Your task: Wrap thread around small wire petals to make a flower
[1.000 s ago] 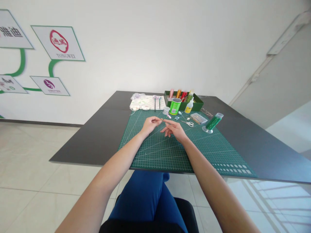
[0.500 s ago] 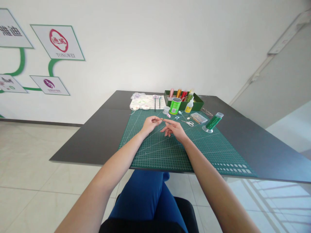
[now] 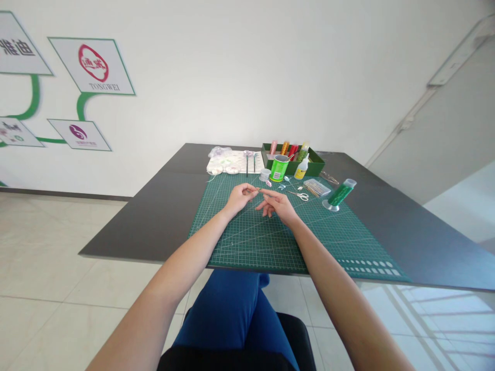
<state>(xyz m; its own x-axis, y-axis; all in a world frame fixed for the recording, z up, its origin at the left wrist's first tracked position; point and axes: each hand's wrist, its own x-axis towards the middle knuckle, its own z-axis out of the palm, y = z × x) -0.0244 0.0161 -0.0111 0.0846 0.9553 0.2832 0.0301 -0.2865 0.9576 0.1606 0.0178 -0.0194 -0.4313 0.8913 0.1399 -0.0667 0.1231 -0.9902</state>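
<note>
Over the green cutting mat (image 3: 247,247), my left hand (image 3: 242,197) is closed in a pinch, thumb and forefinger on a tiny greenish piece (image 3: 258,189) too small to name. My right hand (image 3: 279,205) meets it from the other side. Its forefinger reaches to the small piece while the other fingers hang loosely bent and apart; whether it grips anything is hard to see. Just beyond the hands lie white-handled scissors (image 3: 302,196) and small petal-like pieces, among them a pink one (image 3: 268,183).
Behind the mat stand a green can (image 3: 278,170), a glue bottle (image 3: 301,169) and a green box (image 3: 319,167) with several coloured rolls. A green thread spool (image 3: 341,195) and a clear case (image 3: 316,188) are to the right. Two thin sticks (image 3: 247,166) lie on white padding (image 3: 232,159).
</note>
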